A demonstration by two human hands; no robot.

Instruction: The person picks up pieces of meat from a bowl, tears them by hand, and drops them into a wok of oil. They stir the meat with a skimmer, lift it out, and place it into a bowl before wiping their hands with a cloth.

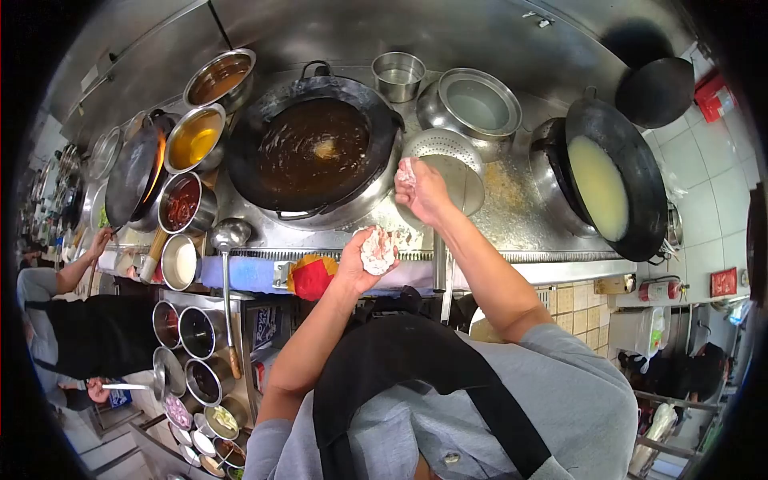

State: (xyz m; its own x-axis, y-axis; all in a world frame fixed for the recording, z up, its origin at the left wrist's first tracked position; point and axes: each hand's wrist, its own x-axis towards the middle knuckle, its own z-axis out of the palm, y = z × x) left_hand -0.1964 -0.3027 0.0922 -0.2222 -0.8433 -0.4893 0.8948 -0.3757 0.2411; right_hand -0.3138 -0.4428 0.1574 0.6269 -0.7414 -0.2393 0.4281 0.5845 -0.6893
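Note:
My left hand [352, 266] is palm up in front of the stove, fingers curled around a clump of pale, white-coated pieces that look like floured raw meat [378, 252]. Higher and to the right, my right hand [427, 196] is closed on a smaller pinkish-white piece of the same coated meat [407, 172]. Left of that hand sits a large black wok [248, 164] of dark, bubbling oil, with a light brown patch floating near its middle. Behind my right hand lies a round perforated strainer [462, 146], its handle pointing toward me.
A steel pot [440, 104] and a second wok [648, 176] with pale yellowish liquid stand right. Sauce bowls [195, 138] line the left, beside a long ladle [230, 235]. Far left, a co-worker's hand [102, 240] is near a wok with flame [128, 180].

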